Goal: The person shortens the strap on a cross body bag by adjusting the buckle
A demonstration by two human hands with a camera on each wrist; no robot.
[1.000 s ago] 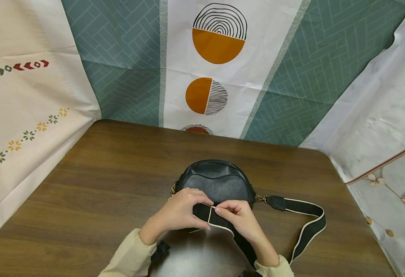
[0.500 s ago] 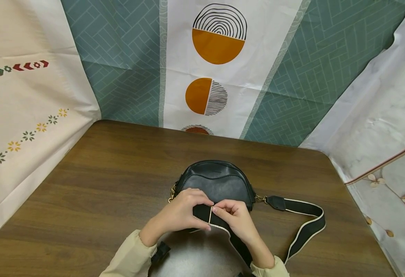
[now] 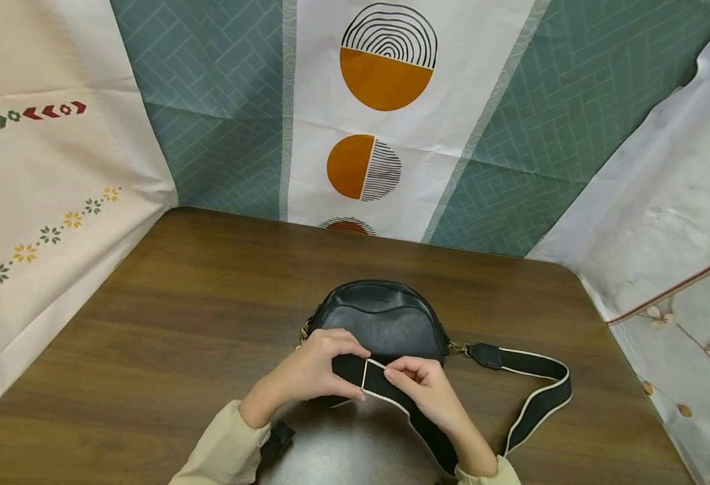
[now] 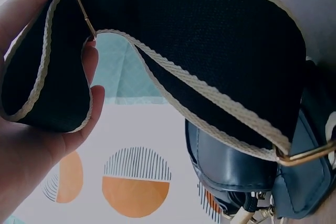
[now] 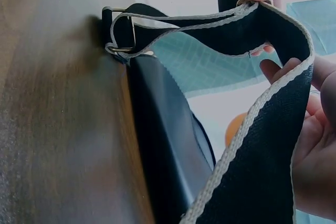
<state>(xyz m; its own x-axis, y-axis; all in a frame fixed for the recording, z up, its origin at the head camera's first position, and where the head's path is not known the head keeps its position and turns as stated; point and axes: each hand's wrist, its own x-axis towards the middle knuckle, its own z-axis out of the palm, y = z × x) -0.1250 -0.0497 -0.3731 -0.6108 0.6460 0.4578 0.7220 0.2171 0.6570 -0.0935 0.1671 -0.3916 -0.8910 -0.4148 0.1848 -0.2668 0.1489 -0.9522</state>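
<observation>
A black shoulder bag (image 3: 385,323) sits on the wooden table with a wide black strap (image 3: 412,407) edged in cream. My left hand (image 3: 312,367) holds the strap's thin gold slider (image 3: 364,374) at its two ends, between thumb and fingers. In the left wrist view, the strap (image 4: 210,40) loops inside the palm and runs through the slider (image 4: 81,9). Just right of the slider, my right hand (image 3: 424,387) pinches the strap's upper edge. A second gold buckle (image 5: 123,32) shows on the strap in the right wrist view.
The wooden table (image 3: 179,323) surrounds the bag. The strap's other part (image 3: 549,384) curves over its right side from a gold clasp (image 3: 457,347). Patterned cloths (image 3: 228,108) hang behind the table and at both sides.
My right fingertips have drawn a little right, away from the slider. My left hand has shifted slightly left with the slider, and more strap shows between the hands.
</observation>
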